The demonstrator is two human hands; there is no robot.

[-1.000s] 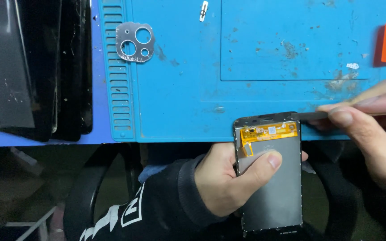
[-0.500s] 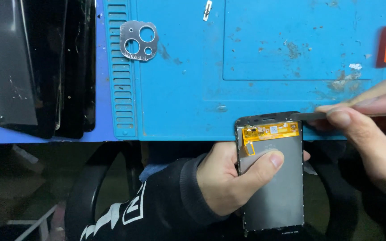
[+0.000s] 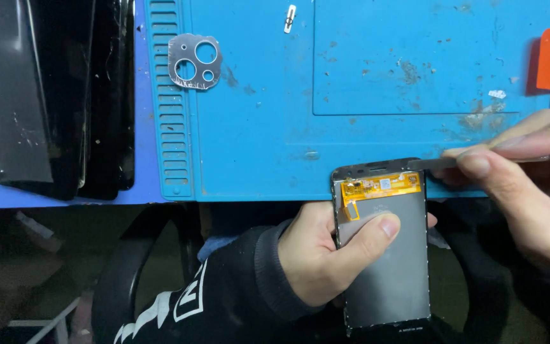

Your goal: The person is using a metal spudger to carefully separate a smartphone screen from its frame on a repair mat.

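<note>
Your left hand (image 3: 316, 255) grips the phone screen assembly (image 3: 383, 245) at the worktop's (image 3: 256, 146) near edge; right hand (image 3: 529, 191) fingers pinch a thin pry tool (image 3: 440, 163). Keep the tip shallow at the top-right corner.

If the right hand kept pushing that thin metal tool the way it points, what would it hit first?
The right hand aims the thin tool leftward; its tip already seems to meet the top right corner of the phone screen panel, though depth is unclear.

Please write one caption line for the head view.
Left hand holds a phone screen assembly; right hand presses a thin metal tool at its top corner.
</note>
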